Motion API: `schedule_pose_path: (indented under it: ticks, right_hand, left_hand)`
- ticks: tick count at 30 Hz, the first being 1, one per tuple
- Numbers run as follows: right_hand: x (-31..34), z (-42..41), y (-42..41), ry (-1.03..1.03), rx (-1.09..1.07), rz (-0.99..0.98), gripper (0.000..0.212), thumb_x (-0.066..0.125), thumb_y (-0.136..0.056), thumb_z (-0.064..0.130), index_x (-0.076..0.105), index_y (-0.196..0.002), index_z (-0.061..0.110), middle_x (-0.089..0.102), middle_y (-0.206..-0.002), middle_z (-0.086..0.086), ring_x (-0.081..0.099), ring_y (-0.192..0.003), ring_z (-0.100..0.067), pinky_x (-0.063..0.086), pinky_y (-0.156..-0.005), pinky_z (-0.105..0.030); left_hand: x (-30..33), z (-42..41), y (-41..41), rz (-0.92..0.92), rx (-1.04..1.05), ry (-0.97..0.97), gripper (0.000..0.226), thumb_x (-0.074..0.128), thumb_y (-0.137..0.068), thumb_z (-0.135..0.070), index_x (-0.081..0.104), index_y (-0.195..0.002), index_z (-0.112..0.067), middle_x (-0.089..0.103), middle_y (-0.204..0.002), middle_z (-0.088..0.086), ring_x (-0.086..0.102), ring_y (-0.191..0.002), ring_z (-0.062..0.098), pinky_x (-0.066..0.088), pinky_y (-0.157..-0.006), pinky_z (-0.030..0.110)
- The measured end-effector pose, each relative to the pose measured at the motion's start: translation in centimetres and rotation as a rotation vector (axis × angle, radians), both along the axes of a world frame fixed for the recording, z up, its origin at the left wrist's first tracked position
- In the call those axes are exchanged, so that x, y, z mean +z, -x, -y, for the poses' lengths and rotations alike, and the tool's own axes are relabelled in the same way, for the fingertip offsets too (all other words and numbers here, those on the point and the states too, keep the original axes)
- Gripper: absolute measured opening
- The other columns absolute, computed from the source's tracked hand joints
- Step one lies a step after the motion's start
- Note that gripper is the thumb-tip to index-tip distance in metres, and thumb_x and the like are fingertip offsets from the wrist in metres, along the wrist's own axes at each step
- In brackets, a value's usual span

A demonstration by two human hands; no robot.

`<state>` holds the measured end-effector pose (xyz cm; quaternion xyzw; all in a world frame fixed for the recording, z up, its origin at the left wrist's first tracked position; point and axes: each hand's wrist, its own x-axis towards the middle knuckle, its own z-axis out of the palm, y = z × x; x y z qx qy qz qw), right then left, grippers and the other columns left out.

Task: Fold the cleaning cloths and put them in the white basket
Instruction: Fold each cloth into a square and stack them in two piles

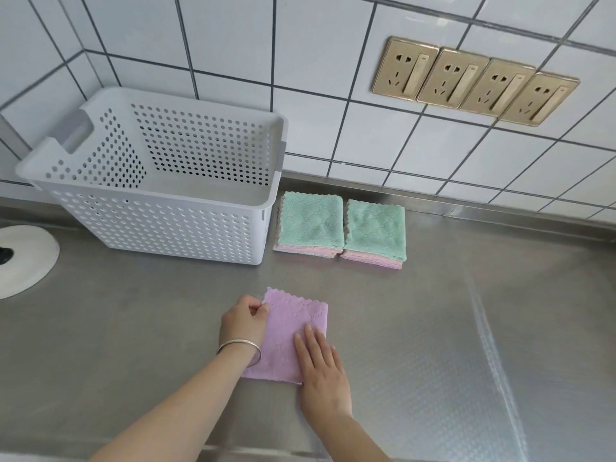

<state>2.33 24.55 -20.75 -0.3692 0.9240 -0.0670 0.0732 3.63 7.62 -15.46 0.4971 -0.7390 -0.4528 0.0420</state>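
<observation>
Left hand [242,323] pinches the pink cloth [289,335] at its far-left corner, right hand [321,365] lies flat on it; the fold could skew if that palm slips.

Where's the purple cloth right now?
In the head view the purple cloth lies low and centre on the steel counter, in front of the white basket; the left hand pinches its left edge, the right hand presses it flat.

Bare forearms; thin silver bangle [240,349] on left wrist.
</observation>
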Motion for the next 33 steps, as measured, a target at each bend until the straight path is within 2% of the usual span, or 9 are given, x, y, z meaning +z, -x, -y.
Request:
schedule_pose_path:
  ticks: [5,11,14,16,19,22,26,30,33]
  right_hand:
    - [-1.3,-0.1,-0.2,-0.002,-0.033,-0.017,0.088,0.027,-0.066,0.011,-0.002,-0.148,0.013,-0.008,-0.157,-0.001,-0.009,-0.145,-0.019,0.046,-0.094,-0.039]
    - [-1.6,0.0,-0.1,0.009,-0.003,-0.051,0.086,0.026,-0.067,0.012,-0.002,-0.148,0.011,-0.009,-0.157,-0.003,-0.008,-0.145,-0.020,0.048,-0.091,-0.044]
    - [-1.5,0.0,-0.2,0.025,0.005,-0.023,0.087,0.025,-0.066,0.012,-0.004,-0.148,0.010,-0.011,-0.157,-0.004,0.018,-0.141,-0.025,0.049,-0.088,-0.043]
    - [-1.5,0.1,-0.2,0.028,0.006,-0.017,0.088,0.025,-0.065,0.012,-0.005,-0.148,0.010,-0.012,-0.157,-0.004,0.017,-0.141,-0.024,0.049,-0.088,-0.044]
    - [-1.2,0.1,0.0,0.039,0.012,-0.014,0.089,0.028,-0.065,0.014,-0.003,-0.148,0.011,0.009,-0.157,-0.005,-0.001,-0.145,-0.022,0.048,-0.088,-0.043]
    - [0.2,-0.2,0.3,0.068,0.076,0.043,0.090,0.057,-0.054,0.026,0.033,-0.140,0.017,0.049,-0.134,0.001,0.042,-0.127,-0.019,0.053,-0.087,-0.037]
    - [1.8,-0.5,2.1,0.215,0.137,0.044,0.055,0.044,-0.060,0.026,0.056,-0.114,0.023,0.064,-0.116,0.003,0.057,-0.109,-0.014,0.035,-0.096,-0.026]
    - [2.1,0.7,4.5,0.086,0.076,0.059,0.049,0.040,-0.074,0.031,0.059,-0.118,0.026,0.062,-0.124,0.004,0.057,-0.116,-0.014,0.052,-0.089,-0.026]
    - [0.7,1.8,4.6,0.046,0.101,0.043,0.052,0.036,-0.083,0.038,0.044,-0.133,0.027,0.047,-0.141,0.004,0.031,-0.136,-0.021,0.046,-0.098,-0.032]
  left_hand:
    - [-0.2,0.2,0.1,-0.032,-0.030,-0.039,0.015,0.067,-0.078,-0.020,0.059,-0.066,-0.023,0.067,-0.079,0.003,0.057,-0.076,0.018,0.038,-0.072,0.021]
    - [-1.3,0.8,-0.3,0.020,0.081,-0.105,0.006,0.068,-0.076,-0.021,0.066,-0.070,-0.019,0.067,-0.075,0.011,0.064,-0.081,0.030,0.044,-0.073,0.027]
    - [-1.5,0.5,-0.1,0.005,0.066,-0.112,0.009,0.066,-0.078,-0.017,0.060,-0.072,-0.018,0.069,-0.084,0.013,0.064,-0.089,0.031,0.045,-0.080,0.029]
    - [-1.7,0.6,-0.2,0.008,0.051,-0.084,0.004,0.065,-0.080,-0.015,0.062,-0.080,-0.014,0.071,-0.095,0.013,0.063,-0.093,0.028,0.043,-0.081,0.027]
    - [-2.2,0.9,-0.4,0.042,0.064,-0.024,0.006,0.063,-0.080,-0.017,0.059,-0.084,-0.017,0.070,-0.092,0.006,0.062,-0.092,0.027,0.043,-0.080,0.027]
    - [-2.6,0.8,-0.8,0.137,0.040,0.078,0.011,0.060,-0.082,-0.028,0.053,-0.087,-0.022,0.062,-0.081,-0.006,0.062,-0.088,0.027,0.044,-0.073,0.030]
    - [-3.1,0.0,-1.0,0.103,0.038,0.233,0.020,0.062,-0.079,-0.020,0.053,-0.096,-0.017,0.064,-0.094,0.003,0.058,-0.095,0.032,0.047,-0.073,0.039]
    - [-4.1,-1.7,-1.8,0.058,-0.309,0.709,0.037,0.050,-0.072,-0.024,0.057,-0.108,-0.021,0.066,-0.112,0.004,0.048,-0.107,0.023,0.035,-0.089,0.042]
    - [-5.4,-3.2,-2.2,0.105,-0.671,0.802,0.054,0.035,-0.078,-0.038,0.058,-0.122,-0.016,0.059,-0.130,0.001,0.033,-0.129,0.020,0.011,-0.109,0.045]
